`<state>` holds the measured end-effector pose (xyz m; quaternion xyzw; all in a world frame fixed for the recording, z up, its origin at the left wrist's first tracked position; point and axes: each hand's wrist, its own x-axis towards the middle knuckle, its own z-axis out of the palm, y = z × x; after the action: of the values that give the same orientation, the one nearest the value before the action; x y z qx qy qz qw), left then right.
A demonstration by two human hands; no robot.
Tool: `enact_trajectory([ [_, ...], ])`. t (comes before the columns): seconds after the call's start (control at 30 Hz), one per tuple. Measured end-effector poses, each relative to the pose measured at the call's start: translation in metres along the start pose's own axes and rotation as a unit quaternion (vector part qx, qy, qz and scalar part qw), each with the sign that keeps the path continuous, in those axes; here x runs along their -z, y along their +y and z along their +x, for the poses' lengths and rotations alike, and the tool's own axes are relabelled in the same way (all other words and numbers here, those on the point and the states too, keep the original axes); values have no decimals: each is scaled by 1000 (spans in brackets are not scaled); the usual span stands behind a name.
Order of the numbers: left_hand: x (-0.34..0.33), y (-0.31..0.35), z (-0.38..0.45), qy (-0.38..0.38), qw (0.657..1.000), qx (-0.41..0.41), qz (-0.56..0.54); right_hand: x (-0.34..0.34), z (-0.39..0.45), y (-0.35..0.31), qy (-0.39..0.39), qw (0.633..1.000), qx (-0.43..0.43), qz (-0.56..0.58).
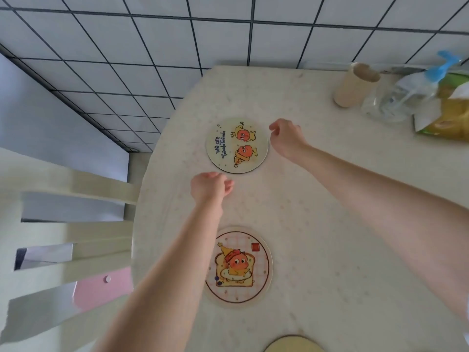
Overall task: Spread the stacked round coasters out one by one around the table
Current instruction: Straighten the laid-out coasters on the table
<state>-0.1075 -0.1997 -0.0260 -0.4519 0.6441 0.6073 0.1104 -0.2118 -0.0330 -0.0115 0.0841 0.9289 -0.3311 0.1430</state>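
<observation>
A round coaster with two orange figures and blue lettering point(237, 145) lies flat on the pale table point(330, 199), toward its far left. A second round coaster with a toast picture point(239, 266) lies nearer to me. A third, plain yellowish coaster point(294, 344) shows only partly at the bottom edge. My left hand point(210, 186) hovers just below the lettered coaster, fingers loosely curled, holding nothing. My right hand point(286, 138) is beside that coaster's right edge, fingers curled and empty, apart from it.
A cardboard tube point(355, 85) stands at the back right next to a clear plastic bottle with a blue cap point(411, 95) and a yellow-green bag point(449, 110). A white slatted chair point(66, 237) stands left of the table over a tiled floor.
</observation>
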Motion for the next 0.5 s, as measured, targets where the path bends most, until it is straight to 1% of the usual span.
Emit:
enact_trajectory([
  [0.03,-7,3,-1,-14,997,49,-55,-2,8,-5,-6,1000,7,-2],
  [0.07,-13,4,-1,-19,992,79,-99,-6,16,-9,-14,1000,12,-3],
  [0.13,-21,8,-1,-9,982,113,-153,-14,27,-15,-29,999,15,-5],
  [0.23,-26,10,3,13,974,134,-184,-23,40,-21,-35,999,19,-8],
  [0.37,-29,9,7,21,983,87,-161,-28,53,-20,-26,998,31,-37],
  [0.5,-25,16,14,34,997,-1,-76,-24,53,-17,-10,1000,27,-12],
])
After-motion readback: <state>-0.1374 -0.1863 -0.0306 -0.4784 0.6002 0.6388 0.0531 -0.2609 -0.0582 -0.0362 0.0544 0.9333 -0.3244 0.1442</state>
